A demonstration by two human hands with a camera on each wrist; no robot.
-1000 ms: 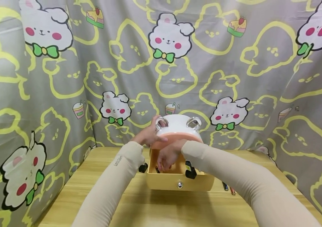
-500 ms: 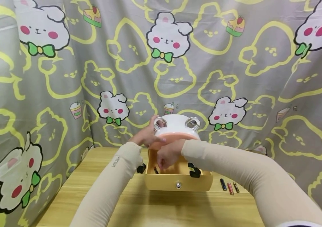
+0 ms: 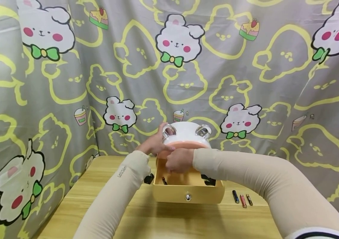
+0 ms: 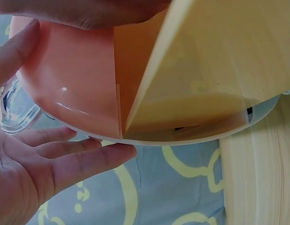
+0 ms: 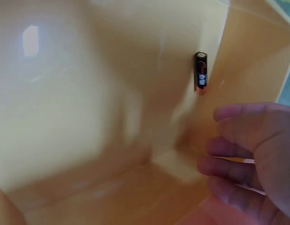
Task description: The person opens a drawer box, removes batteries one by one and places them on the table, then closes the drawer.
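Yellow drawer (image 3: 170, 194), black battery (image 5: 201, 70) inside | left hand (image 3: 154, 142) holds box (image 3: 184, 132); right hand (image 3: 180, 161) half-curled, empty | only right-wrist view shows letters (image 5: 203, 78)

Shell (image 3: 185, 128): white. Front panel (image 4: 72, 65): salmon pink. Ear-shaped rings (image 3: 208, 130): silver. Drawer (image 3: 172, 193): plain yellow; its knob (image 3: 188, 197), silver. The inside battery (image 5: 201, 72) I can see: black, white lettering, orange end. Outside batteries (image 3: 243, 201): one dark blue, one red, one black-and-gold. Sleeves (image 3: 241, 166): cream, dark lettering on the left. Tabletop (image 3: 145, 222): yellowish wood grain. Curtain (image 3: 145, 83): grey, yellow animal outlines, white rabbit heads with pink cheeks, green bows.
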